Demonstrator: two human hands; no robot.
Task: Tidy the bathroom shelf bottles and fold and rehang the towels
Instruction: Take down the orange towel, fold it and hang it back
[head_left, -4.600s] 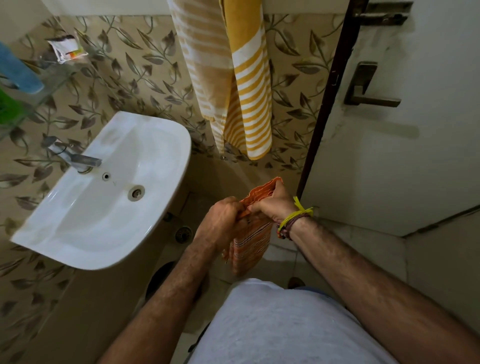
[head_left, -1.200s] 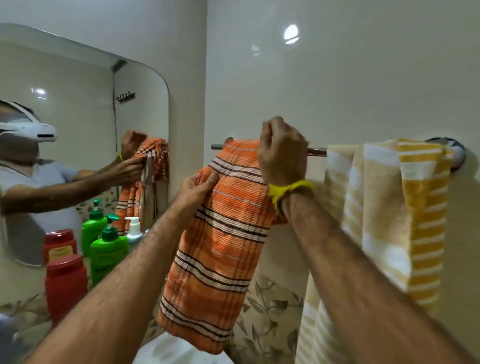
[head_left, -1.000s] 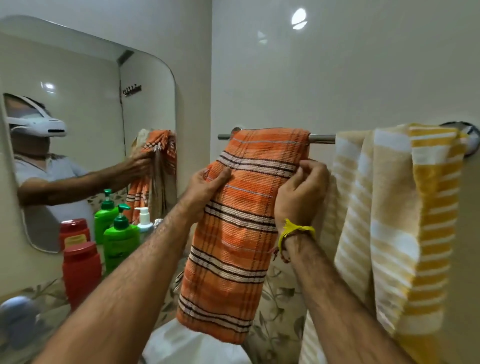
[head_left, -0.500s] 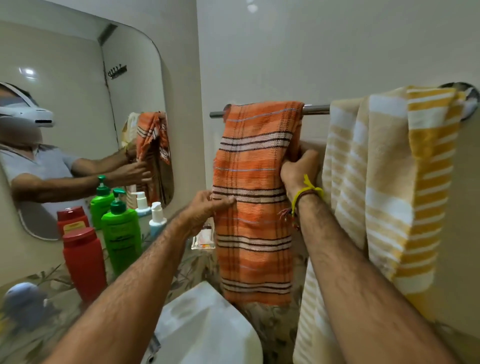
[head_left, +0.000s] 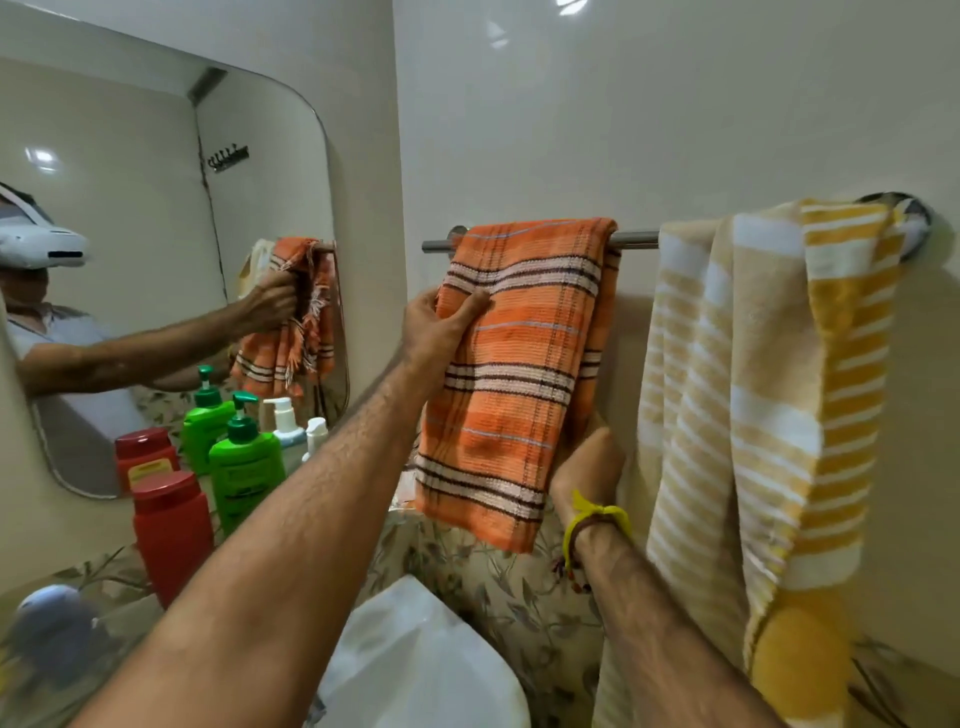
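Orange striped towel (head_left: 511, 374) on rail (head_left: 631, 240), left hand (head_left: 439, 325) fingers pinching its edge, right hand (head_left: 587, 467) fingers hidden, bottle labels unreadable

Both forearms are bare and hairy, with no sleeves reaching them. The left hand (head_left: 441, 325) wears no rings or bands. At the wrist of the right hand (head_left: 587, 467) sits a yellow thread (head_left: 597, 514), knotted with loose ends sticking up, and just below it a thin dark cord with small beads hanging off it. The mirror reflection shows a white headset (head_left: 39, 244) with a strap, and a light grey short-sleeved shirt (head_left: 41, 332).
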